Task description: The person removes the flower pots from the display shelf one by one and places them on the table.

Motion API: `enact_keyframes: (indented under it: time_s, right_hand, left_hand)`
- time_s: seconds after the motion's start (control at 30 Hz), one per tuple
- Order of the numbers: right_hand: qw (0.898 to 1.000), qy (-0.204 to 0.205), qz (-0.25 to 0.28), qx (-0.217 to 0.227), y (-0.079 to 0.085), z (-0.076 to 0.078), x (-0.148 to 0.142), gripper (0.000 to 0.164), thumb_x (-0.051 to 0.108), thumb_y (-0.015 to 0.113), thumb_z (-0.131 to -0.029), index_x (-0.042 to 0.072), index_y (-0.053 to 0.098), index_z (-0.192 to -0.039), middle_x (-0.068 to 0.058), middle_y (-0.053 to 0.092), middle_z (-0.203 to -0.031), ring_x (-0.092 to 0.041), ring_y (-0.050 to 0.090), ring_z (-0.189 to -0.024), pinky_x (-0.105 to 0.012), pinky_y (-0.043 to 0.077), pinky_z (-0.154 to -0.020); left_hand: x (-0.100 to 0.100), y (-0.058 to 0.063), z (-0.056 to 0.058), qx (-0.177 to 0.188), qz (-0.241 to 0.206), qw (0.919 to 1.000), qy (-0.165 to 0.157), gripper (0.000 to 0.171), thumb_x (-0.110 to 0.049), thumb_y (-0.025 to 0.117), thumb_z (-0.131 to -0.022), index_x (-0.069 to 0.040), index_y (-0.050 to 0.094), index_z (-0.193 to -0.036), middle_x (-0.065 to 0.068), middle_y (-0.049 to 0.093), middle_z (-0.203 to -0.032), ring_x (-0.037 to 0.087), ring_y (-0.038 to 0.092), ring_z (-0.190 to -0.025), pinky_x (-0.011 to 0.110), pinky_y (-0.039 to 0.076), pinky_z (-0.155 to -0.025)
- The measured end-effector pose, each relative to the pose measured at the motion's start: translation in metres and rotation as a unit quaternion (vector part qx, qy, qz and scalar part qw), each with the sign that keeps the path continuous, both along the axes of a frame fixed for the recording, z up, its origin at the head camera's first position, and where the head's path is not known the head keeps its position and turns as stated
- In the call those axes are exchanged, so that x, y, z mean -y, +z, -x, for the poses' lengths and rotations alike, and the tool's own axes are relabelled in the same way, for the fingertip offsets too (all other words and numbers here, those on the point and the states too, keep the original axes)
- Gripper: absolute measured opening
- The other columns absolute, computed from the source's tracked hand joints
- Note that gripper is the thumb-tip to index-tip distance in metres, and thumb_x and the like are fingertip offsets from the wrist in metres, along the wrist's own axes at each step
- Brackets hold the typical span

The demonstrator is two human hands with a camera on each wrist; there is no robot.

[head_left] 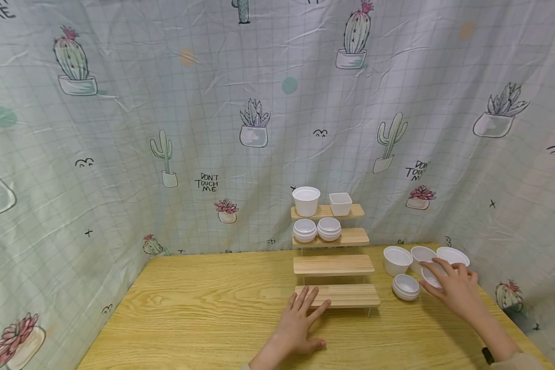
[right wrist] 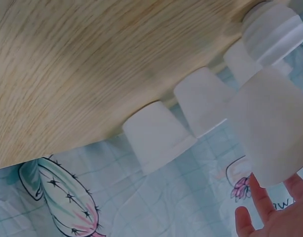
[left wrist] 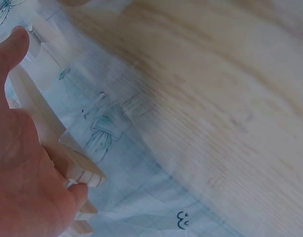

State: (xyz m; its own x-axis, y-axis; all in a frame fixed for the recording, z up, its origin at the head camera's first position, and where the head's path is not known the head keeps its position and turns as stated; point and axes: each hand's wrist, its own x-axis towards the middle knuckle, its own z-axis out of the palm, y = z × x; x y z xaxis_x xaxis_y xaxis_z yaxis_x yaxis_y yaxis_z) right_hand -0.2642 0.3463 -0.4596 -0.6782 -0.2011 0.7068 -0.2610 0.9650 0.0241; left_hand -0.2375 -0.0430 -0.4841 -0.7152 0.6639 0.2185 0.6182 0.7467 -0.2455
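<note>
My right hand is at a white round plastic flowerpot on the right of the table, with thumb and fingers about its rim. In the right wrist view this tapered pot hides part of the hand; whether it is lifted cannot be told. My left hand lies spread, its fingertips at the left end of the lowest step of a wooden tiered stand. On the stand's top step are a round white pot and a square white pot; two ridged white bowl-like pots occupy the step below.
Beside the right hand stand more white pots and a low ridged pot. A wood-grain table lies underneath. Behind and at both sides hangs a cactus-print curtain.
</note>
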Motion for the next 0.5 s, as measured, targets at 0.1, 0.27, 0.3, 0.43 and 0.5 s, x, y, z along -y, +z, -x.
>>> enact_keyframes:
  time_s: [0.1,0.27,0.3,0.43,0.5]
  right_hand:
    - [1.000,-0.003,-0.002,-0.003,-0.003,0.002,-0.003,0.050,0.036,0.074,-0.061,0.023,0.058,-0.106,-0.013,0.057,-0.105,-0.038,0.048,-0.076,-0.055,0.031,-0.060]
    - [1.000,-0.001,-0.004,-0.009,-0.007,0.005,-0.008,0.049,0.038,0.073,-0.061,0.022,0.059,-0.105,-0.013,0.056,-0.101,-0.036,0.047,-0.073,-0.053,0.030,-0.059]
    - [1.000,-0.002,-0.005,-0.010,-0.008,0.006,-0.009,0.048,0.039,0.073,-0.061,0.021,0.059,-0.104,-0.013,0.056,-0.100,-0.036,0.047,-0.072,-0.053,0.030,-0.059]
    - [1.000,-0.004,-0.011,-0.016,-0.011,0.009,-0.013,0.047,0.043,0.072,-0.062,0.021,0.059,-0.102,-0.013,0.056,-0.097,-0.034,0.046,-0.069,-0.053,0.030,-0.059]
    - [1.000,-0.005,-0.011,-0.013,-0.012,0.010,-0.014,0.047,0.044,0.071,-0.062,0.021,0.060,-0.101,-0.013,0.056,-0.096,-0.033,0.045,-0.069,-0.053,0.030,-0.060]
  left_hand:
    - [0.001,-0.002,0.000,-0.003,-0.007,0.9999,-0.006,0.083,-0.069,0.042,-0.077,-0.033,0.009,-0.143,0.005,0.013,-0.150,0.024,0.017,-0.138,0.039,0.025,-0.109]
    - [0.000,-0.002,0.000,-0.001,-0.001,1.0000,-0.001,0.082,-0.069,0.044,-0.076,-0.033,0.013,-0.143,0.005,0.017,-0.149,0.025,0.021,-0.136,0.039,0.029,-0.107]
    - [0.000,-0.002,0.000,0.000,0.000,1.0000,0.000,0.082,-0.069,0.045,-0.076,-0.033,0.015,-0.143,0.005,0.018,-0.149,0.025,0.022,-0.136,0.040,0.029,-0.106]
    - [-0.001,-0.002,0.000,0.004,0.004,1.0000,0.005,0.081,-0.070,0.045,-0.074,-0.034,0.018,-0.142,0.005,0.020,-0.149,0.025,0.024,-0.136,0.040,0.030,-0.105]
    - [-0.001,-0.002,0.000,0.001,0.003,1.0000,0.004,0.082,-0.070,0.046,-0.074,-0.033,0.018,-0.142,0.006,0.020,-0.148,0.025,0.024,-0.136,0.040,0.031,-0.105]
